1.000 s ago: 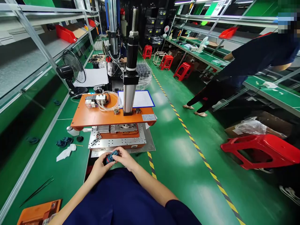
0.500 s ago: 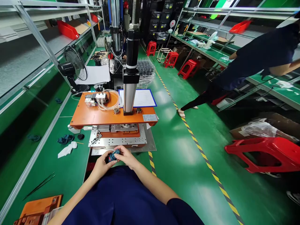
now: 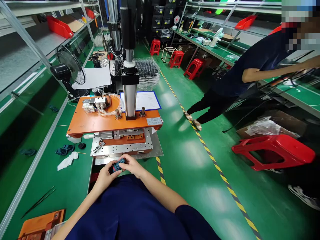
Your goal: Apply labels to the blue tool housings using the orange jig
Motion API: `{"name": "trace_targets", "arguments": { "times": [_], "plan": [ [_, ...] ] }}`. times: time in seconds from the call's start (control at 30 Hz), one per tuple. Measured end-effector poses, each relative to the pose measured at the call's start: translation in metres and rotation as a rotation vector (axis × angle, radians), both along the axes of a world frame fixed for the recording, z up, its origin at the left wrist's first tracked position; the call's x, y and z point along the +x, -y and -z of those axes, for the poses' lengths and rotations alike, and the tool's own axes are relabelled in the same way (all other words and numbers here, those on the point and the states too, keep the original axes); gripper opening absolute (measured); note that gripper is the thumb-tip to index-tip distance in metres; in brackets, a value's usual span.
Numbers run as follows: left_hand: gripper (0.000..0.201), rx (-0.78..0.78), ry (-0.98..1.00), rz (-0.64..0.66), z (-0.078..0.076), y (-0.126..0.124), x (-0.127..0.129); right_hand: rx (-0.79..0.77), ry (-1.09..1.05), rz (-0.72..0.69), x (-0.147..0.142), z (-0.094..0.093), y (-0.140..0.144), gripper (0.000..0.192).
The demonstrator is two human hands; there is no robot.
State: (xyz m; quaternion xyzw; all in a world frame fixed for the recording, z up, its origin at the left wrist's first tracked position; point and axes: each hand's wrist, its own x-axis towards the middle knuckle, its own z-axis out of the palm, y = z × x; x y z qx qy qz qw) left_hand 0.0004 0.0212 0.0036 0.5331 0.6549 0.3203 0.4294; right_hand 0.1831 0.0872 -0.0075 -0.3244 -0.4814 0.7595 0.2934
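A small dark teal plastic part (image 3: 118, 164) with a reddish patch is held between both hands, close to my body. My left hand (image 3: 107, 173) grips it from the left, fingers curled around its side. From the right, my right hand (image 3: 132, 165) pinches its upper end with thumb and fingers. Just beyond the hands stands an orange press fixture (image 3: 100, 124) with a metal base plate (image 3: 120, 150) and an upright cylinder (image 3: 130, 96). Similar dark teal pieces (image 3: 65, 149) lie on the green bench at left, beside a round black cap (image 3: 82, 145).
A crumpled white tissue (image 3: 67, 161) and tweezers (image 3: 38, 202) lie on the left bench, near an orange block (image 3: 42, 225). A black fan (image 3: 67, 68) stands behind. At right, a person (image 3: 250, 70) holds dark cables beside another bench. A red stool (image 3: 272, 150) stands on the floor.
The view has shifted slightly. The press's upper rod and guide posts show more. The person at right has moved their legs and now holds cables. Both hands keep hold of the teal part.
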Motion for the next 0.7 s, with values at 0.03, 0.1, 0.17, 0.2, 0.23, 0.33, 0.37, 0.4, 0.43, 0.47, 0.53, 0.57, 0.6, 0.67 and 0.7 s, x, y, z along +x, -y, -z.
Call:
{"name": "trace_targets", "arguments": {
  "times": [0.03, 0.1, 0.17, 0.2, 0.23, 0.33, 0.37, 0.4, 0.43, 0.47, 0.53, 0.57, 0.6, 0.67, 0.7],
  "plan": [
    [0.053, 0.0, 0.002, 0.005, 0.0, 0.0, 0.0, 0.007, 0.009, 0.001, 0.0, -0.001, 0.001, 0.044],
    [0.052, 0.003, -0.003, 0.023, -0.001, 0.0, 0.001, 0.028, 0.034, -0.002, 0.0, -0.001, 0.003, 0.045],
    [0.05, 0.0, -0.024, 0.044, -0.003, -0.001, 0.001, 0.066, 0.072, -0.012, 0.001, 0.0, 0.004, 0.046],
    [0.049, -0.002, -0.038, 0.051, -0.004, -0.002, 0.002, 0.094, 0.098, -0.021, 0.002, 0.001, 0.002, 0.046],
    [0.049, -0.002, -0.054, 0.054, -0.005, -0.003, 0.002, 0.128, 0.13, -0.031, 0.005, 0.002, -0.002, 0.046],
    [0.048, 0.007, -0.088, 0.025, -0.008, -0.01, 0.0, 0.268, 0.278, 0.008, 0.021, 0.005, -0.03, 0.04],
    [0.049, 0.011, -0.089, 0.003, -0.008, -0.013, -0.002, 0.324, 0.343, 0.055, 0.028, 0.006, -0.045, 0.037],
    [0.051, 0.015, -0.086, -0.023, -0.009, -0.015, -0.004, 0.383, 0.412, 0.117, 0.035, 0.007, -0.062, 0.035],
    [0.053, 0.019, -0.082, -0.047, -0.01, -0.018, -0.006, 0.44, 0.48, 0.175, 0.041, 0.008, -0.081, 0.035],
    [0.055, 0.022, -0.082, -0.064, -0.01, -0.019, -0.008, 0.493, 0.544, 0.219, 0.047, 0.008, -0.1, 0.035],
    [0.056, 0.02, -0.091, -0.084, -0.011, -0.022, -0.011, 0.578, 0.65, 0.238, 0.054, 0.01, -0.135, 0.033],
    [0.056, 0.011, -0.1, -0.088, -0.011, -0.023, -0.012, 0.612, 0.691, 0.224, 0.055, 0.012, -0.151, 0.032],
    [0.057, -0.001, -0.111, -0.091, -0.011, -0.024, -0.013, 0.642, 0.725, 0.201, 0.054, 0.014, -0.164, 0.031],
    [0.057, -0.014, -0.131, -0.108, -0.01, -0.026, -0.015, 0.69, 0.768, 0.152, 0.05, 0.018, -0.183, 0.033],
    [0.057, -0.008, -0.141, -0.115, -0.009, -0.027, -0.015, 0.71, 0.78, 0.132, 0.047, 0.02, -0.189, 0.035]
  ]
}}
